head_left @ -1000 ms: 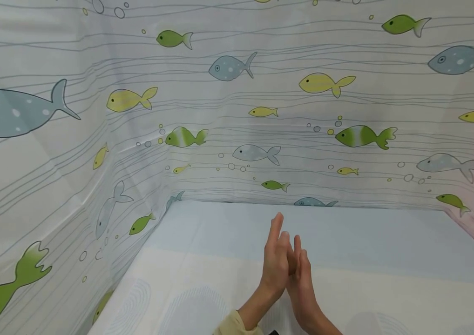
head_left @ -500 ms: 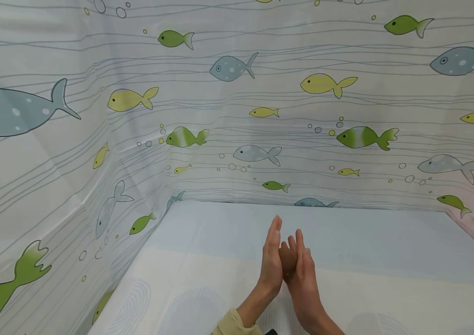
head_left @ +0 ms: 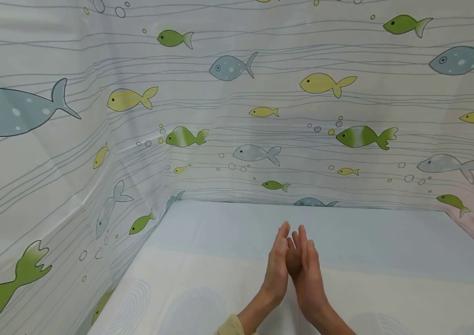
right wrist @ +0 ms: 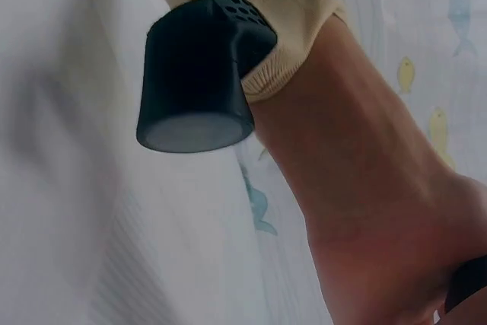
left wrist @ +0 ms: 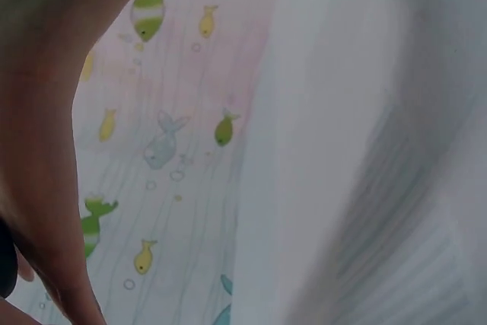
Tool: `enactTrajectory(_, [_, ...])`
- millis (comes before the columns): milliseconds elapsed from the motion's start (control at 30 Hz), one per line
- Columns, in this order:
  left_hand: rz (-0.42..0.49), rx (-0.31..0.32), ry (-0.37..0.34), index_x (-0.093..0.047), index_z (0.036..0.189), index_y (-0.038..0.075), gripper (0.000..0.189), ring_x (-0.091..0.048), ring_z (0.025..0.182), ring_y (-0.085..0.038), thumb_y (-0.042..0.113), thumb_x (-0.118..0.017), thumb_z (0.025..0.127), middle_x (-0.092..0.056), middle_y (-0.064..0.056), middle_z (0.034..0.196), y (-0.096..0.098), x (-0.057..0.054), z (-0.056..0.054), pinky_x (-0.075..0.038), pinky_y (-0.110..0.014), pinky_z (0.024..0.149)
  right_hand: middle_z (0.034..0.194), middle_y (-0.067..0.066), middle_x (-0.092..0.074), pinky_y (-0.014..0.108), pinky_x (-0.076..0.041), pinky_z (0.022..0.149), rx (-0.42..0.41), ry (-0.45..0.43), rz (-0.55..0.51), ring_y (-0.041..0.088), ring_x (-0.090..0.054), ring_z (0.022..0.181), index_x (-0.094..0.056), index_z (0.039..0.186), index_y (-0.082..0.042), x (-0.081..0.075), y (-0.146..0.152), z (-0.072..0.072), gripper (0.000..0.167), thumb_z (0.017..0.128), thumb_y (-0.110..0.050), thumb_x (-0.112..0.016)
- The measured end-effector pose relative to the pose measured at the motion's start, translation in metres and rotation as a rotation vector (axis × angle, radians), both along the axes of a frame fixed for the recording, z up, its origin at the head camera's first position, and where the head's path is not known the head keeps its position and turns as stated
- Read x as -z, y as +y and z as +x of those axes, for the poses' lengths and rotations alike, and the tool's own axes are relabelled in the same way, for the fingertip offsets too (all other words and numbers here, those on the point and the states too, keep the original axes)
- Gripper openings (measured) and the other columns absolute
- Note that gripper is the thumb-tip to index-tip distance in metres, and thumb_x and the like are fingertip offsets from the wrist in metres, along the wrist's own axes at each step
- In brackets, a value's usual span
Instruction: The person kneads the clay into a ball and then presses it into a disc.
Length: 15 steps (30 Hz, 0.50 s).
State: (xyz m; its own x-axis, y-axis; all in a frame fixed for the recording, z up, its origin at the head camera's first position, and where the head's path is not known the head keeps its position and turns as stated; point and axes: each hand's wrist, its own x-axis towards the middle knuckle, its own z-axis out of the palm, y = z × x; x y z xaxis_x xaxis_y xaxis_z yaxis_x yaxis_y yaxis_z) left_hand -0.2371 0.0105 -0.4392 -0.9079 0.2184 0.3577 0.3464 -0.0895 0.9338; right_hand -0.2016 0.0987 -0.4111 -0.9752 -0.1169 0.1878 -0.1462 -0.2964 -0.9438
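Note:
In the head view my left hand (head_left: 277, 270) and right hand (head_left: 311, 274) stand palm to palm over the bed-like surface. Their fingers are mostly straight and point up and away. Between the palms shows a darker, rounded brown shape (head_left: 293, 261); I cannot tell whether it is a shaded part of a hand or a separate thing. The inner palms are hidden. The left wrist view catches the bare right forearm (left wrist: 38, 127) at its left side. In the right wrist view the left forearm (right wrist: 350, 142) comes out of a beige sleeve (right wrist: 285, 5).
A pale blue and white patterned sheet (head_left: 203, 232) covers the flat surface below the hands. White fabric walls (head_left: 228, 107) printed with fish enclose it at the back and sides. A black wrist camera (right wrist: 194, 74) sits by the left sleeve.
The left hand has drawn back slightly toward me while the right has slid forward, so their fingertips are now nearly level. Both have shifted a little to the right, palms still facing.

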Motion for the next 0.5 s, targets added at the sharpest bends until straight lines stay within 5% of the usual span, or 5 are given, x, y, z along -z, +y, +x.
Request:
enactTrajectory(333, [-0.02,0.128,-0.012,-0.006,0.16,0.021,0.059,-0.013,0.151,-0.012,0.038,-0.021,0.106,-0.013,0.012,0.163,0.009,0.005,0.021,-0.017,-0.034,0.12,0.167,-0.001,0.006,0.052,-0.002,0.121,0.121,-0.14,-0.089,0.022,-0.002,0.153,0.008,0.159,-0.031,0.008,0.012,-0.026,0.071,0.101,-0.063,-0.017])
enactTrajectory(500, [-0.06,0.139,-0.011,-0.005,0.159,0.028,0.057,-0.011,0.151,-0.012,0.04,-0.021,0.106,-0.012,0.015,0.163,0.01,0.002,0.026,-0.019,-0.044,0.12,0.167,-0.002,0.006,0.049,-0.005,0.122,0.144,-0.158,-0.102,0.022,-0.004,0.153,0.006,0.159,-0.031,0.011,0.017,-0.032,0.072,0.1,-0.064,-0.018])
